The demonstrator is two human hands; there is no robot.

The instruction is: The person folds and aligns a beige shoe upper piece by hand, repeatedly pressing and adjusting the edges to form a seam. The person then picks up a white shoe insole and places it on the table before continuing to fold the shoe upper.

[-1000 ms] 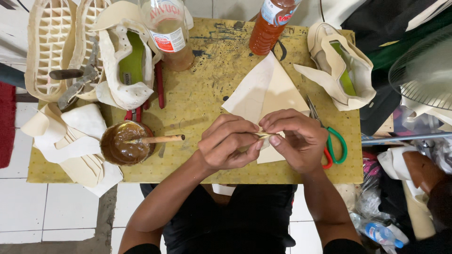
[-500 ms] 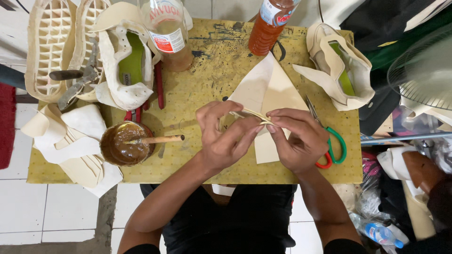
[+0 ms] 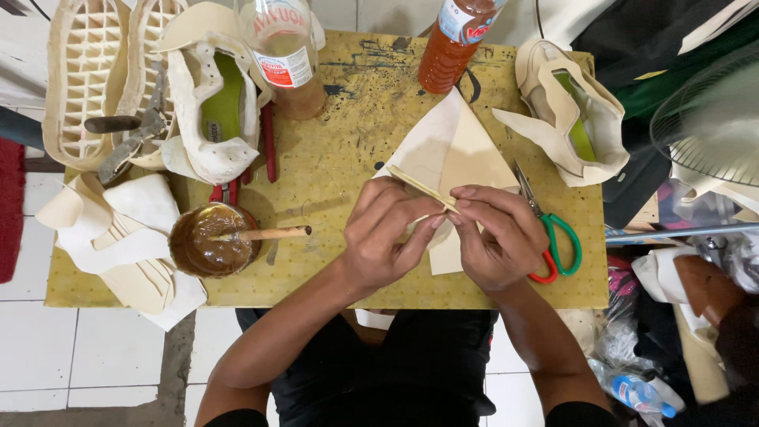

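A thin, pale strip of cream material (image 3: 421,188) is pinched between both hands above the middle of the yellow, paint-stained bench (image 3: 340,166): the left hand (image 3: 387,233) is curled closed around its lower end, while the right hand (image 3: 494,237) grips it with fingertips at the point where the two hands meet. The strip's free end slants up and to the left, clear of the fingers. Beneath the hands lies a folded, triangular sheet of cream leather-like material (image 3: 451,150), its smooth face pointing toward the far edge. Just beside the right hand rest scissors with green and red handles (image 3: 553,241), near the bench's right edge. A cream shoe upper with a green lining (image 3: 573,122) sits at the far right corner. Open room remains on the speckled surface left of the hands, up to a round pot of brown glue with a wooden stick (image 3: 213,239). Further left (crowding that edge) lie soft cream cut pieces (image 3: 118,229), a second cream shoe upper (image 3: 213,107) and ribbed pale soles (image 3: 83,79). Two plastic bottles, one clear (image 3: 283,55) and one orange (image 3: 455,43), stand at the far edge.
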